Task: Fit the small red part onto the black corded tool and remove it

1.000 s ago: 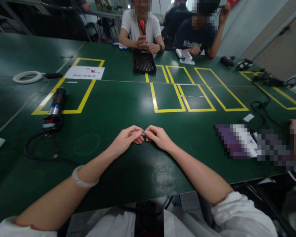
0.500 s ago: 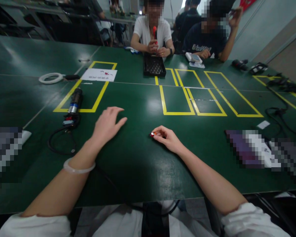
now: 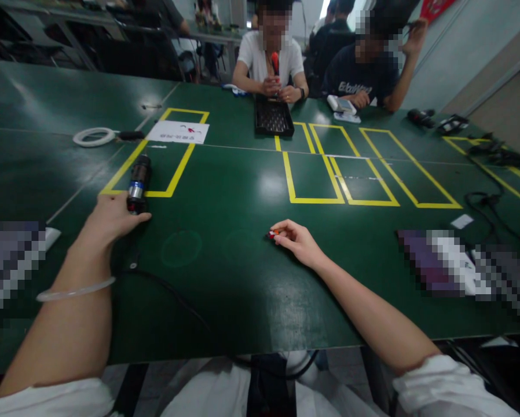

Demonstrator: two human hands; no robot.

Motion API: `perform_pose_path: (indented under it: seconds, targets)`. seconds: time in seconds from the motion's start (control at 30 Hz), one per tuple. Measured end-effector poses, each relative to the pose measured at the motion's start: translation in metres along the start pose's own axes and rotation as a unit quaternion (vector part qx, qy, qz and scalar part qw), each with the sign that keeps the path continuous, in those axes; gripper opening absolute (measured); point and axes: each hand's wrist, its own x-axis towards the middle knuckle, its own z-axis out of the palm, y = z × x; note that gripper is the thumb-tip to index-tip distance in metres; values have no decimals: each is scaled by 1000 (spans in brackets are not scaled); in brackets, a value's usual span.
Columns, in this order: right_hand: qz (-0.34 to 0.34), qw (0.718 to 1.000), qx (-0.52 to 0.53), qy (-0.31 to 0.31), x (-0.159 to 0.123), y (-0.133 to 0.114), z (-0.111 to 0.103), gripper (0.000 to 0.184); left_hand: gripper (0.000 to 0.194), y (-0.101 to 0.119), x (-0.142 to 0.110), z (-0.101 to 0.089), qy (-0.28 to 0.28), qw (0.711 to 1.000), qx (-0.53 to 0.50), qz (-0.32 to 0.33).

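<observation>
My left hand (image 3: pixel 114 219) is at the lower end of a black cylindrical device (image 3: pixel 139 174) with a blue and a silver band. Its thumb stretches to the right across that end, while the other fingers lie along the left side, partly hidden. A firm grip is not visible. A black cable (image 3: pixel 168 284) runs over the tabletop towards me. Between thumb and fingertips, my right hand (image 3: pixel 298 242) pinches a small red and orange piece (image 3: pixel 271 234), too small to name. That hand rests low over the green table (image 3: pixel 229 301).
Yellow tape outlines (image 3: pixel 316 200) mark the table. A white sheet (image 3: pixel 177 132) and a coiled white cable (image 3: pixel 94 136) lie at left. Across from me, a person holds a red and black tool (image 3: pixel 275 61) above a black tray (image 3: pixel 274 130). Blurred items (image 3: pixel 434 260) sit at right.
My left hand has swung left and down from the middle of the table to the black device. The right hand keeps its pinch and has hardly moved.
</observation>
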Motion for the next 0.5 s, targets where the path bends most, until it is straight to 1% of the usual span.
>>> perform_pose_path:
  seconds: [0.07, 0.1, 0.2, 0.3, 0.37, 0.5]
  targets:
    - [3, 1000, 12, -2, 1, -1, 0, 32, 76, 14, -8, -2, -15, 998, 39, -38]
    - [4, 1000, 17, -5, 1, -2, 0, 32, 78, 22, -13, -3, -20, 998, 43, -46]
    - [9, 1000, 20, -11, 2, -4, 0, 30, 81, 47, -27, -3, -18, 999, 22, -36]
    - [13, 1000, 15, -10, 3, -3, 0, 30, 82, 73, -39, 5, -21, 1000, 2, 3]
    - [13, 1000, 12, 0, 3, -1, -1, 31, 83, 93, -47, 14, -17, 999, -7, 45]
    - [-2, 999, 12, 35, 0, 2, 0, 34, 77, 141, -69, 34, -11, 989, -46, 137]
